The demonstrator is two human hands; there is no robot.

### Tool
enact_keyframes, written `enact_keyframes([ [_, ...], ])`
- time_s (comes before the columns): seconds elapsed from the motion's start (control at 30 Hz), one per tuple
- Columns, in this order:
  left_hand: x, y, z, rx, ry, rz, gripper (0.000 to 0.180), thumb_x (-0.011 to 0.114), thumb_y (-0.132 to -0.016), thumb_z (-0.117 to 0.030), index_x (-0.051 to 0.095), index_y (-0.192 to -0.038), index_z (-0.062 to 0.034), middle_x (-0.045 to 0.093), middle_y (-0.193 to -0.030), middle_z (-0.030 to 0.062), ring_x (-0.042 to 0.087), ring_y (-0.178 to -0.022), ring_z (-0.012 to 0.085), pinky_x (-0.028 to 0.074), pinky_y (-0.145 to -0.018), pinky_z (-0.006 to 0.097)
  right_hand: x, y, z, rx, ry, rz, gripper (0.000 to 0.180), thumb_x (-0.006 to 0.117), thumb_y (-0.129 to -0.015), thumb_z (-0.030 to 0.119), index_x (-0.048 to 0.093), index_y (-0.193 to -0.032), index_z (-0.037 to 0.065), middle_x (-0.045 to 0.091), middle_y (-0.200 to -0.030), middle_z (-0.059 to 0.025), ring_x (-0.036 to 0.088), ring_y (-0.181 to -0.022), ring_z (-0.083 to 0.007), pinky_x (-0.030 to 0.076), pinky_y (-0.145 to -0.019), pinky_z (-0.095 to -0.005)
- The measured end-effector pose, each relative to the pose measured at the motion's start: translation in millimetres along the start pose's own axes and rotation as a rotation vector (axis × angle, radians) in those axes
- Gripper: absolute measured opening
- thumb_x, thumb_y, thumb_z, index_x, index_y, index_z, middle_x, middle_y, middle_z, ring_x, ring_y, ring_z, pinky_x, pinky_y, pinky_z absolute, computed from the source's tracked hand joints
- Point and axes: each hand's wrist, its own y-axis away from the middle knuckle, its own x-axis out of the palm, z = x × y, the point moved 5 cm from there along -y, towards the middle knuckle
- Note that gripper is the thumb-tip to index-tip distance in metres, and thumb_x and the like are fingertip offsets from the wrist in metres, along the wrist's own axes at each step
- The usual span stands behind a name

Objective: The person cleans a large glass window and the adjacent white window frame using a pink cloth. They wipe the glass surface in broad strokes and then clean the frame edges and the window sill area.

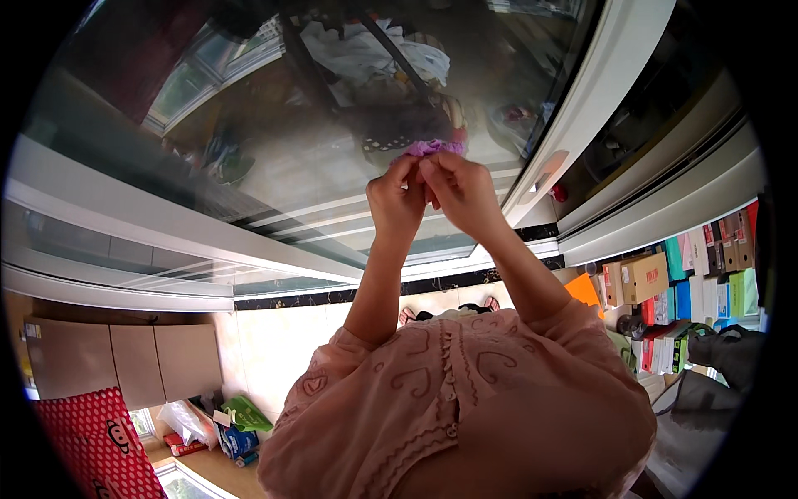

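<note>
Both of my hands are raised together in front of a glass sliding door [274,158]. A crumpled purple cloth [438,147] shows just above my fingertips. My left hand [396,195] is closed, with thumb and fingers pinched at the cloth's lower edge. Beside it, touching it, my right hand [465,190] is closed on the same cloth, fingers bent inward. Part of the cloth is hidden behind the fingers. The glass reflects a window and blurred shapes.
A white door frame [594,104] with a recessed handle [549,176] stands at the right. Stacked boxes [644,279] lie farther right. At the lower left are beige cabinets [137,358], a red dotted cloth [91,437] and a green bag [247,413].
</note>
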Motion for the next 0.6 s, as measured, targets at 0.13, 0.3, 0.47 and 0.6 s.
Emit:
enact_keyframes([
  [0.13, -15.3, -39.2, -48.7, 0.205, -0.057, -0.125, 0.006, 0.064, -0.082, -0.002, 0.065, -0.087, -0.0035, 0.061, -0.064, 0.0126, 0.063, -0.054, 0.0207, 0.047, -0.052, 0.027, -13.4, -31.2, 48.2, -0.057, -0.257, 0.002, 0.022, 0.055, -0.093, 0.015, 0.061, -0.083, -0.003, 0.063, -0.06, -0.0068, 0.059, -0.052, -0.0093, 0.044, -0.048, -0.0228],
  [0.3, -13.8, -80.1, -100.8, 0.291, 0.075, -0.201, 0.004, 0.063, -0.086, -0.004, 0.065, -0.089, -0.0029, 0.06, -0.064, 0.0062, 0.055, -0.057, 0.0068, 0.044, -0.053, 0.022, -44.4, -70.6, 104.7, -0.193, -0.428, -0.097, 0.03, 0.056, -0.094, 0.022, 0.063, -0.078, -0.002, 0.063, -0.058, -0.0051, 0.06, -0.049, -0.0091, 0.044, -0.043, -0.0211],
  [0.47, -5.0, -53.4, -64.6, 0.151, 0.177, -0.187, 0.001, 0.063, -0.086, -0.002, 0.063, -0.086, -0.0028, 0.059, -0.063, 0.0058, 0.054, -0.057, 0.0049, 0.044, -0.052, 0.021, -35.0, -54.4, 76.5, -0.055, -0.279, -0.204, 0.035, 0.057, -0.093, 0.023, 0.061, -0.068, -0.001, 0.06, -0.051, -0.0057, 0.059, -0.043, -0.0094, 0.039, -0.038, -0.0197],
  [0.6, 12.6, -23.6, -26.7, 0.01, 0.264, -0.08, 0.005, 0.058, -0.086, 0.002, 0.061, -0.086, -0.0023, 0.06, -0.064, 0.0066, 0.054, -0.059, 0.0049, 0.045, -0.055, 0.021, -33.3, -32.4, 41.7, -0.02, -0.067, -0.173, 0.032, 0.057, -0.093, 0.018, 0.06, -0.069, -0.002, 0.06, -0.052, -0.0076, 0.059, -0.043, -0.0106, 0.043, -0.041, -0.0216],
])
